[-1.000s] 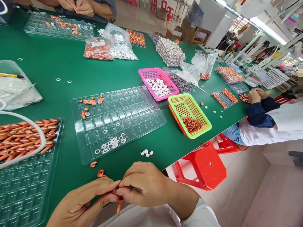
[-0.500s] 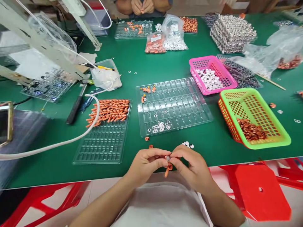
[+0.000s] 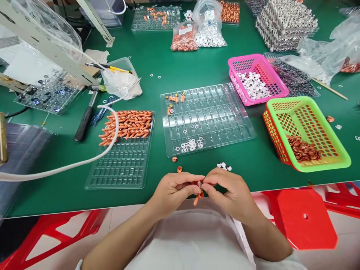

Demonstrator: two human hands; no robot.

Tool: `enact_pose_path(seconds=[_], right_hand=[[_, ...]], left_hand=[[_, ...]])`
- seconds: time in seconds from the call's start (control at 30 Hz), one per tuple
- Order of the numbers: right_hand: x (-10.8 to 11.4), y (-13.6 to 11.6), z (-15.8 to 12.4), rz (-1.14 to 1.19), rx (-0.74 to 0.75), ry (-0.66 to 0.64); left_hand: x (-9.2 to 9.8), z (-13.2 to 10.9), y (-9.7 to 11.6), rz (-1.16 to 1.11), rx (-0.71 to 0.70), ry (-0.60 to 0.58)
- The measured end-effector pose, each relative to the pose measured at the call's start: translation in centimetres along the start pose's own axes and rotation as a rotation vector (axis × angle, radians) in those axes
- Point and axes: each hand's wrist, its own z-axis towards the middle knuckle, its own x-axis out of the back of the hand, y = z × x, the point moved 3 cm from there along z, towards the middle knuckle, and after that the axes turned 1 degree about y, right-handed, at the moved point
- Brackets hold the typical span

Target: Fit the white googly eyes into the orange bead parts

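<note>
Green table (image 3: pixel 197 71), bearing a clear tray (image 3: pixel 216 123) with a pink basket (image 3: pixel 264 100) and a lime basket (image 3: pixel 323 167) at its right; orange rings (image 3: pixel 179 169) and black-and-white discs (image 3: pixel 224 165) lie just beyond the hands, and a white cable (image 3: pixel 117 129) overhangs a filled tray (image 3: pixel 120 167). The orange piece (image 3: pixel 196 201), at the table's near edge, points its stem toward the person, long axis slanting slightly left. The stem projects below the grip; left hand (image 3: pixel 174 195) and right hand (image 3: pixel 229 193) pinch the piece's upper end between nearly closed fingertips.

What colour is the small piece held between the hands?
Orange: the small piece is orange, with a silvery bit near its top; head view shows it best.
</note>
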Motion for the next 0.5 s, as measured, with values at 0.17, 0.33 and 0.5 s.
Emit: enact_pose_path(seconds=[0.17,0.33,0.5], right_hand=[[-0.01,0.08,-0.2,-0.078,0.091,0.04],[-0.25,-0.06,-0.51,-0.104,0.156,0.052],[-0.25,-0.31,-0.35,-0.086,0.227,0.054]], left_hand=[[0.37,-0.23,0.29,0.199,-0.112,-0.073],[0.6,-0.01,0.03,0.055,-0.036,-0.095],[0.43,0.44,-0.23,-0.158,0.071,-0.097]])
